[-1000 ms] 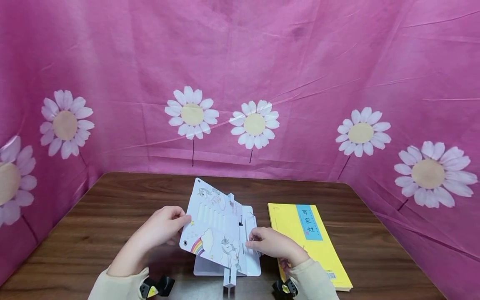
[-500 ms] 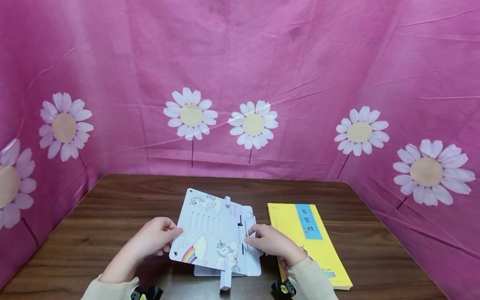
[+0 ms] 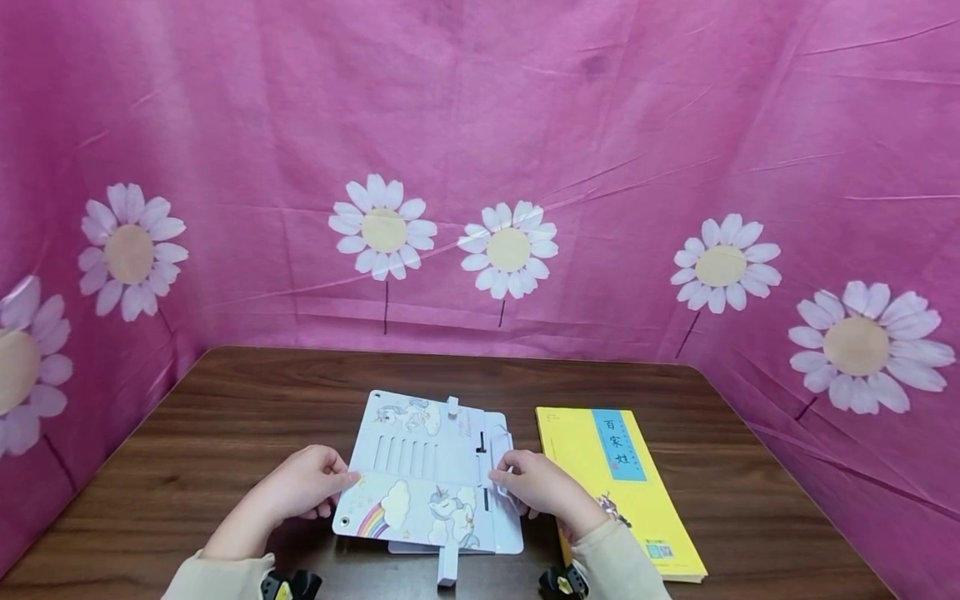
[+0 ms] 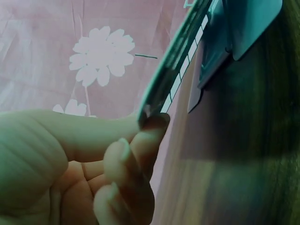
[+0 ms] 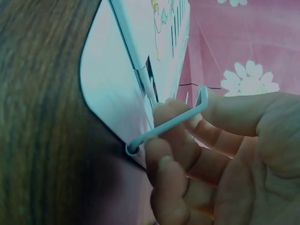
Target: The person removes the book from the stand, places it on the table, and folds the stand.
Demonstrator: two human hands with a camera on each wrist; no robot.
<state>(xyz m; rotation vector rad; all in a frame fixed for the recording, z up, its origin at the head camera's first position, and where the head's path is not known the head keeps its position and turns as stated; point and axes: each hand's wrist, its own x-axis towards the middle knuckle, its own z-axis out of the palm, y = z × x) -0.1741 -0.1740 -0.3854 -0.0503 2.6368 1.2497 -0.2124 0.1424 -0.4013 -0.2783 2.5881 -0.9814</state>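
A white folding book stand (image 3: pixel 408 467), printed with unicorns and a rainbow, lies on the table with its slotted panel tilted low over a base plate (image 3: pixel 510 521). My left hand (image 3: pixel 303 483) pinches the panel's left edge between thumb and fingers. In the left wrist view that panel edge (image 4: pixel 176 65) is raised above the wood. My right hand (image 3: pixel 551 483) is at the stand's right side. Seen from the right wrist, its thumb and fingers pinch a thin bent white bar (image 5: pixel 168 124) that joins the base's corner. A white block-like clip (image 3: pixel 447 567) juts from the panel's front edge.
A yellow book (image 3: pixel 660 500) with a blue title label lies right of the stand, partly under my right forearm. The brown wooden table (image 3: pixel 262 400) backs onto a pink curtain (image 3: pixel 480 100) with white daisies.
The slotted panel has swung down and left, from steeply tilted to nearly flat. My left hand has lowered with its edge. My right hand has stayed at the stand's right side.
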